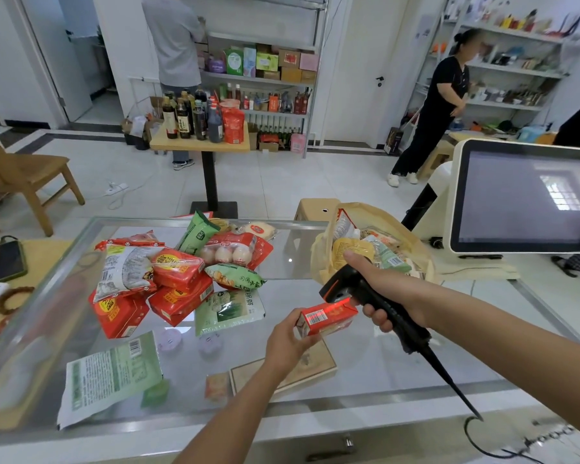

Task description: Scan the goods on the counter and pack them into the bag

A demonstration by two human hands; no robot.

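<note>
While the left hand (287, 343) pinched a small red carton (325, 319) by its near end, fingers curled round the edge and barcode face up, the right hand (385, 286) gripped the black pistol-shaped scanner (342, 284), fingers wrapped round the handle. The scanner head sat just above the carton and threw a red stripe of light across the barcode. The carton was held clear of the glass surface (399, 370), just in front of the bag. A black cable (452, 383) ran from the handle base toward the near edge.

The beige cloth bag (322, 259) stood open at the far right of the surface, soft and slumped, with crinkly packets inside, one yellow and one pale green.

Left of centre was a loose pile: glossy red rectangular boxes (178, 272), a clear-film egg pack (230, 252), a puffy green pouch (235, 276) and a flat white-and-green sachet (228, 311). A flat pale-green packet (111, 376) lay apart near the front-left edge, printed side up. Under the glass was a flat tan box (318, 361), details blurred. A white-framed touchscreen (523, 202) stood right of the bag, its screen dim.
</note>
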